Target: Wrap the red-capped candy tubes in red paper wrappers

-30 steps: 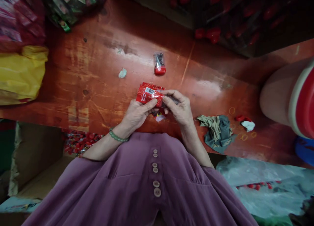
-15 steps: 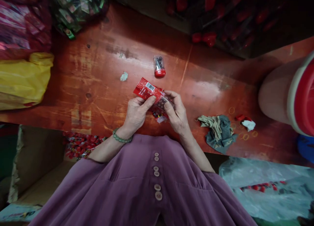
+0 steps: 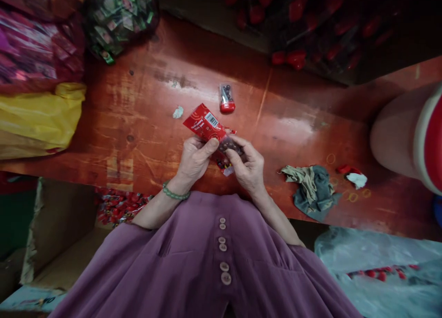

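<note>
In the middle of the view I hold a red printed packet of dark balls (image 3: 208, 123) over the table. It has a white barcode, and dark round balls show through its clear lower part. My left hand (image 3: 196, 159), with a green bead bracelet at the wrist, pinches the red part between thumb and fingers. Around the clear end close the thumb and fingers of my right hand (image 3: 247, 165). Small red and colourful wrapped pieces (image 3: 225, 166) show partly beneath the packet, between my hands. Beyond it lies a clear tube with a red cap (image 3: 227, 98), dark balls inside.
Left on the table (image 3: 152, 110) are a yellow bag (image 3: 41, 120) and a bag of green wrapped pieces (image 3: 119, 20). A box of red-capped tubes (image 3: 293, 57) stands at the back right. Rightward lie a crumpled cloth (image 3: 312, 189) and a bucket with a red lid (image 3: 397, 138).
My right fingers have shifted and curled more closely around the packet's clear end. The packet's red end has tilted upward a little. The whole view has shifted slightly.
</note>
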